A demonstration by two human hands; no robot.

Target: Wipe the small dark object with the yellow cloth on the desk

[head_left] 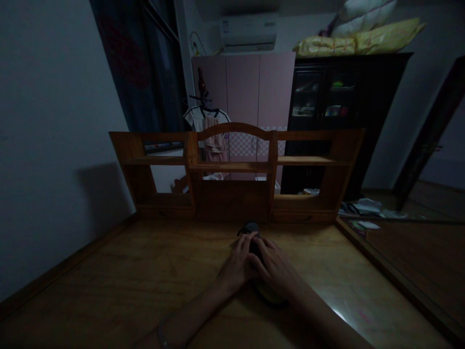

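A dark shoe [269, 294] lies on the wooden bed board, lengthwise away from me, mostly hidden under my hands. Its grey rounded far end shows past my fingertips, with a thin dark strap or lace sticking out to the left. The near end looks yellowish inside a dark rim. My left hand [240, 261] is closed over its left side, fingers bent on the top. From the right, my right hand [274, 266] grips it too, the thumb reaching across toward the left hand. The two hands touch or nearly touch. Dim light hides the finer detail.
A wooden headboard [232, 167] with open shelves and small drawers rises beyond the bed board [163, 271]. A white wall [54, 145] borders the left, a raised wooden edge [385, 271] the right. Behind stand a pink wardrobe [242, 92], clothes [214, 131] and a dark cabinet [374, 97].
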